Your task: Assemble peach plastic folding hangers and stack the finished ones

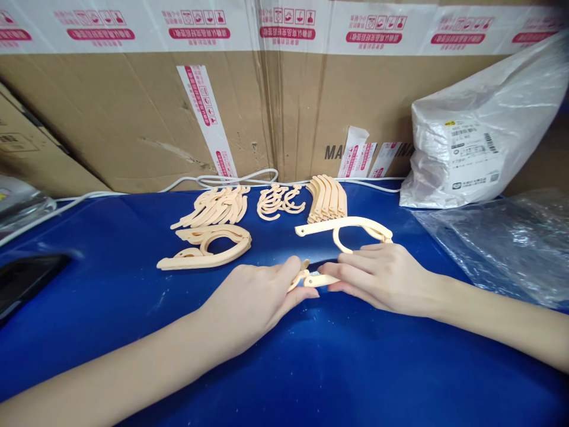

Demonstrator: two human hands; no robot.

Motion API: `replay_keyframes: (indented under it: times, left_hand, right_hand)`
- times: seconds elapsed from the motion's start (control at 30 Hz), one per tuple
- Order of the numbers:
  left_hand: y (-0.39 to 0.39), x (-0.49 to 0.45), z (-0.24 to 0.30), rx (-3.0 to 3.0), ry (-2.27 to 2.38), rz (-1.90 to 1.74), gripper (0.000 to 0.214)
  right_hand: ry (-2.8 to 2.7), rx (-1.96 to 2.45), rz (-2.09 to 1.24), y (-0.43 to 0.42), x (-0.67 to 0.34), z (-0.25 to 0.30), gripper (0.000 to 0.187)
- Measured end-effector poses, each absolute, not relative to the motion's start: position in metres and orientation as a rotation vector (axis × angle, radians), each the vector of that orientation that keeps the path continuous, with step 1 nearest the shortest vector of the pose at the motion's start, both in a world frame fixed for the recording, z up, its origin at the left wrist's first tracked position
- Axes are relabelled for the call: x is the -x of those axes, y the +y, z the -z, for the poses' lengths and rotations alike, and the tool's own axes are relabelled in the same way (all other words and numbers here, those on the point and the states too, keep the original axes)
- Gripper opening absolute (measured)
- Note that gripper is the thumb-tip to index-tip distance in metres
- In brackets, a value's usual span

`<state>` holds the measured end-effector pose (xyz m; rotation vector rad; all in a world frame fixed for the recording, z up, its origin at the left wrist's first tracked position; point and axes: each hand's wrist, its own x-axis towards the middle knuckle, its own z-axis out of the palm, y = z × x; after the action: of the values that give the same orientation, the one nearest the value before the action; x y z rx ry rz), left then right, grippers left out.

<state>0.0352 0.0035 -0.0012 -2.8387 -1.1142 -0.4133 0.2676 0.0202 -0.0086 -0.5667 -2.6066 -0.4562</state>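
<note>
My left hand (pixel 253 296) is closed, pinching a small cream plastic hanger part (pixel 299 279) mostly covered by the fingers. My right hand (pixel 386 279) grips a cream hanger arm (pixel 320 280) with a hole at its end, which meets the left hand's part. Just beyond the right hand is a longer curved hanger arm (pixel 347 223) with a ring-like piece below it; whether the hand touches these I cannot tell. Folded hangers (pixel 222 259) lie left of centre. Behind are loose hanger arms (pixel 217 210), hanger hooks (pixel 269 204) and a neat row of arms (pixel 328 198).
Cardboard boxes (pixel 142 107) stand along the back of the blue table (pixel 284 367), a white cable (pixel 178 182) running before them. At right are a labelled white plastic bag (pixel 431 154) and clear plastic film (pixel 511 243). A dark phone-like object (pixel 31 284) lies at left.
</note>
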Motion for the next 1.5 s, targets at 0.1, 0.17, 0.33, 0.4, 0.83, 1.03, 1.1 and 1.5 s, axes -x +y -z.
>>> replay_keyframes:
  times: [0.1, 0.17, 0.33, 0.4, 0.83, 1.03, 1.1, 1.5]
  left_hand:
    - [0.0036, -0.0353, 0.0037, 2.810, -1.091, 0.424, 0.046]
    - [0.0037, -0.0348, 0.0050, 2.756, -1.037, 0.419, 0.046]
    - [0.0043, -0.0327, 0.0052, 2.600, -0.866, 0.367, 0.044]
    - [0.0045, -0.0318, 0.0049, 2.567, -0.811, 0.346, 0.043]
    - [0.0040, -0.0318, 0.0068, 2.801, -0.991, 0.432, 0.042]
    - [0.0060, -0.0296, 0.0084, 2.854, -1.099, 0.389, 0.043]
    - [0.0063, -0.0301, 0.0070, 2.869, -1.113, 0.372, 0.041]
    - [0.0067, -0.0309, 0.0056, 2.875, -1.185, 0.329, 0.036]
  right_hand:
    - [-2.607, 0.569, 0.416, 0.0201, -0.2681, 0.0092, 0.030]
    - [-2.614, 0.589, 0.360, 0.0195, -0.2687, 0.0100, 0.030]
    - [-2.644, 0.652, 0.144, 0.0168, -0.2689, 0.0108, 0.029]
    - [-2.649, 0.671, 0.070, 0.0157, -0.2684, 0.0100, 0.029]
    - [-2.661, 0.652, 0.231, 0.0156, -0.2674, 0.0075, 0.031]
    - [-2.638, 0.631, 0.344, 0.0164, -0.2662, 0.0060, 0.031]
    - [-2.635, 0.626, 0.375, 0.0166, -0.2667, 0.0061, 0.030]
    - [-2.634, 0.639, 0.408, 0.0185, -0.2685, 0.0079, 0.025]
